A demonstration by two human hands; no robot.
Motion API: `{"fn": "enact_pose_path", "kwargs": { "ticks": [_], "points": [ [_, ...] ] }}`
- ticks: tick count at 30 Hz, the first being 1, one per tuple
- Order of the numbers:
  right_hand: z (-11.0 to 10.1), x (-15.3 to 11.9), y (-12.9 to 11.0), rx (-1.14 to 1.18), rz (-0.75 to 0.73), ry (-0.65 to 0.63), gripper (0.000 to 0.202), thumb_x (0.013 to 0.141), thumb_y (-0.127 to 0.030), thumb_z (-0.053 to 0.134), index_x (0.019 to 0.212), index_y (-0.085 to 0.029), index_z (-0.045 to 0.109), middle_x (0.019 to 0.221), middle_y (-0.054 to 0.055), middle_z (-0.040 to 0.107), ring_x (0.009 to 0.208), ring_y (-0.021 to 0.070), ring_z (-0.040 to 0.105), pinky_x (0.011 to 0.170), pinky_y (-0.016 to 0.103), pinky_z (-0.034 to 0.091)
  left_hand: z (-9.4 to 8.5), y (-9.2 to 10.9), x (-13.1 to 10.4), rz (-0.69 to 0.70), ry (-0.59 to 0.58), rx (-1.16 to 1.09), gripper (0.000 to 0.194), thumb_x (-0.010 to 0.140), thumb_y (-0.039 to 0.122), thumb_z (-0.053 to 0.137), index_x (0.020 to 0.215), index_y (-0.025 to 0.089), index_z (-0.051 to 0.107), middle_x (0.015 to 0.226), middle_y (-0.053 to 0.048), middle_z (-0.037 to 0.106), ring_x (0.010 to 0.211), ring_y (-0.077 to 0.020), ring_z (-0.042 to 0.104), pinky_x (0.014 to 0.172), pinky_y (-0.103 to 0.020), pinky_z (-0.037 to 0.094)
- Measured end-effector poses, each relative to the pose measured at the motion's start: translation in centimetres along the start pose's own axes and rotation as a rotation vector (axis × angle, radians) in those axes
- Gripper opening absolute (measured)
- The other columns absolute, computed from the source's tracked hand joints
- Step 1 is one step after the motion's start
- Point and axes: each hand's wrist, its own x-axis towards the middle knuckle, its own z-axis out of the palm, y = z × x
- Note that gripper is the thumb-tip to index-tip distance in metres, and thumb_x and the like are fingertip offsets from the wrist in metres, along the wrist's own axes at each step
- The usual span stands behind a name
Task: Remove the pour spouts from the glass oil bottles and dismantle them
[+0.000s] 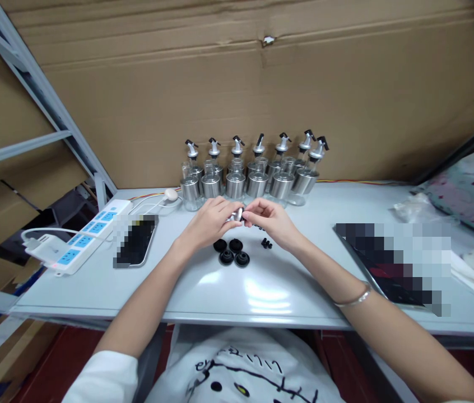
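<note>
My left hand (pixel 215 220) is closed around a small silver pourer top (pixel 239 214) above the middle of the table. Fingertips of my right hand (pixel 268 218) pinch at the right end of that same piece, where a dark part shows. Just below my hands lie several round black stoppers (pixel 235 245), and to their right a few tiny black pieces (pixel 266 243). Behind my hands stand two rows of glass bottles with steel sleeves (pixel 235 184); the back ones carry silver and black pourers (pixel 237 145).
On the left lie a white power strip (pixel 89 235) with cables and a phone (pixel 136 240). A dark tablet-like object (pixel 371 257) and a plastic bag (pixel 416 208) are at the right. Cardboard (pixel 220 84) walls the back of the table (pixel 296 302).
</note>
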Motion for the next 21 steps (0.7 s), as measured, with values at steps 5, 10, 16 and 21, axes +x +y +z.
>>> {"fn": "enact_pose_path", "kwargs": {
  "ticks": [5, 10, 16, 21],
  "points": [
    [0.1, 0.1, 0.4, -0.189, -0.177, 0.039, 0.025, 0.071, -0.04, 0.07, 0.074, -0.02, 0.056, 0.07, 0.0, 0.063, 0.064, 0.0133, 0.056, 0.062, 0.028, 0.045, -0.8, 0.0, 0.1, -0.069, -0.045, -0.091, 0.033, 0.091, 0.038, 0.05, 0.116, 0.017, 0.054, 0.097, -0.006, 0.064, 0.095, -0.0204, 0.049, 0.087, -0.033, 0.035],
    [-0.2, -0.2, 0.0, -0.572, -0.423, 0.042, 0.009, 0.081, -0.028, 0.061, 0.078, -0.02, 0.058, 0.07, 0.002, 0.062, 0.064, 0.0151, 0.056, 0.062, 0.029, 0.045, -1.0, -0.3, 0.2, -0.118, -0.048, -0.202, 0.034, 0.091, 0.038, 0.05, 0.117, 0.018, 0.055, 0.092, -0.004, 0.064, 0.092, -0.02, 0.048, 0.088, -0.034, 0.036],
    [-0.9, -0.4, -0.1, -0.877, -0.693, -0.076, 0.013, 0.089, -0.026, 0.049, 0.082, -0.022, 0.059, 0.089, 0.008, 0.067, 0.081, 0.0201, 0.06, 0.073, 0.035, 0.048, -1.0, -0.4, 0.1, -0.155, -0.046, -0.308, 0.032, 0.09, 0.038, 0.051, 0.114, 0.019, 0.058, 0.096, -0.004, 0.064, 0.091, -0.0197, 0.049, 0.085, -0.034, 0.04],
    [-2.3, -0.4, -0.5, -0.915, -0.77, 0.127, 0.011, 0.087, -0.02, 0.049, 0.08, -0.023, 0.057, 0.093, 0.009, 0.065, 0.085, 0.0212, 0.059, 0.075, 0.036, 0.048, -1.5, -3.4, -0.7, -0.416, 0.141, -0.354, 0.029, 0.091, 0.037, 0.046, 0.107, 0.018, 0.06, 0.1, -0.005, 0.061, 0.095, -0.0191, 0.053, 0.089, -0.034, 0.04]
  ]
}}
